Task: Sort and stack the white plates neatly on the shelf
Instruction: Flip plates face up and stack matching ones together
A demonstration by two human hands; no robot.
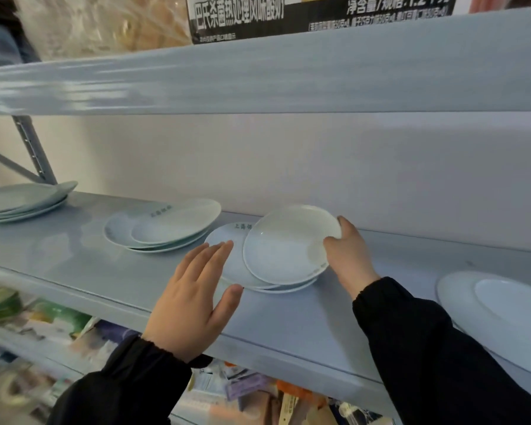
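A small white plate point(284, 243) lies tilted on top of a short pile of white plates point(232, 265) in the middle of the grey shelf point(74, 259). My right hand point(348, 256) grips the top plate's right rim, thumb on the upper face. My left hand point(193, 296) lies flat with straight fingers at the pile's left edge, thumb touching the lowest rim. Left of it sits another uneven pile of white plates point(163, 228), some with dark lettering. A third stack point(22, 200) stands at the far left. A large white plate point(503, 314) sits at the right.
An upper shelf board point(258, 78) hangs low over the plates, carrying bagged goods and a printed box. A white wall backs the shelf. A metal upright point(34, 148) stands at the left rear. Packaged items fill the level below point(59, 326).
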